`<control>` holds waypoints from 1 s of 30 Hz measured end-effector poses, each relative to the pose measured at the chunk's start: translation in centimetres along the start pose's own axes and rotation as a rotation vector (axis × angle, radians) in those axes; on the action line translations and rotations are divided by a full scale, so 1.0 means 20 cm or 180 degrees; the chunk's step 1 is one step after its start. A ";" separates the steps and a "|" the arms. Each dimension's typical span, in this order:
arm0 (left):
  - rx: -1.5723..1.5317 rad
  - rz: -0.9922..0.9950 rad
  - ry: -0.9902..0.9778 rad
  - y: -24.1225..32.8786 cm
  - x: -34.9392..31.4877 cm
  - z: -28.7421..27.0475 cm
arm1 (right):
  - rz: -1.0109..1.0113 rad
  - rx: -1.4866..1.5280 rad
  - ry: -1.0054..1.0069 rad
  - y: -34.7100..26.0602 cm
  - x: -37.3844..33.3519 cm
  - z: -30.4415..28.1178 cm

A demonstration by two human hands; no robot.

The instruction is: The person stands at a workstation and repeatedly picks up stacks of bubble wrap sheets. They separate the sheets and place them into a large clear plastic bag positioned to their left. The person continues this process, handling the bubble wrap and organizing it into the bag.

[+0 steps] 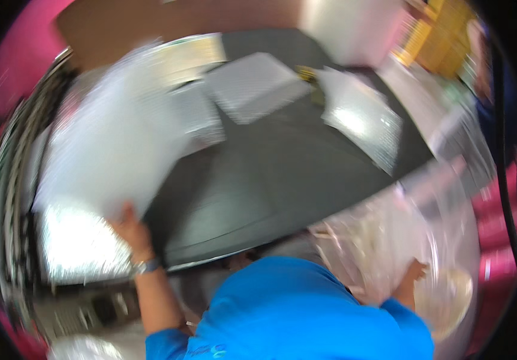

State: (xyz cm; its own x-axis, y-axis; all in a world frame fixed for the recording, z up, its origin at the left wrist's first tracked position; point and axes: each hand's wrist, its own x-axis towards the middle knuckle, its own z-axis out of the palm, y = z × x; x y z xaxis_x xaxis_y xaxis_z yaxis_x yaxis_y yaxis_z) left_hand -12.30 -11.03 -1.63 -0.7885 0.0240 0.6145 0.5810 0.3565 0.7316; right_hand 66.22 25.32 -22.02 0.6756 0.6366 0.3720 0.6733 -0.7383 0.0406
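Note:
On the left of the dark table, my left hand (130, 233) is closed at the near edge of a large translucent bubble wrap sheet (111, 138), which is blurred by motion. A shinier piece of bubble wrap (81, 246) lies beside that hand at the table's near left corner. Low on the right, past the table's edge, is my right hand (415, 271), next to a large clear plastic bag (384, 234). Its fingers are small and smeared, so whether it touches the plastic is unclear.
The black table (258, 168) bears a flat bubble-wrapped package (255, 87), a smaller wrapped one (197, 114) and loose bubble wrap (363, 117). A yellow object (305, 73) lies at the back. Dark bars (15, 180) line the left side. Another person's arm (480, 63) shows at far right.

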 end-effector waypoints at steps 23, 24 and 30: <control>-0.1783 -0.0809 0.1152 0.75 -0.41 -0.59 | -0.4666 0.3075 -0.9792 -1.17 -2.59 -2.63; -0.1472 -0.1001 0.0796 0.76 -0.48 -0.60 | -0.4907 0.3292 -0.9485 -1.19 -2.61 -2.64; -0.0452 -0.2161 0.0055 1.20 -0.86 -1.09 | -0.5641 0.3953 -0.7645 -1.33 -2.73 -2.47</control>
State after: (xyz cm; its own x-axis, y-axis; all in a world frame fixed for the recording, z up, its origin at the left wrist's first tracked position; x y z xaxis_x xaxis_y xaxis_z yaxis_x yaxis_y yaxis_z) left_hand 19.54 -23.34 11.85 -0.9842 -0.1765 0.0107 -0.0183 0.1615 0.9867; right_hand -3.38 -0.91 2.47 -0.9703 -0.1717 0.1705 -0.1136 -0.2990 -0.9475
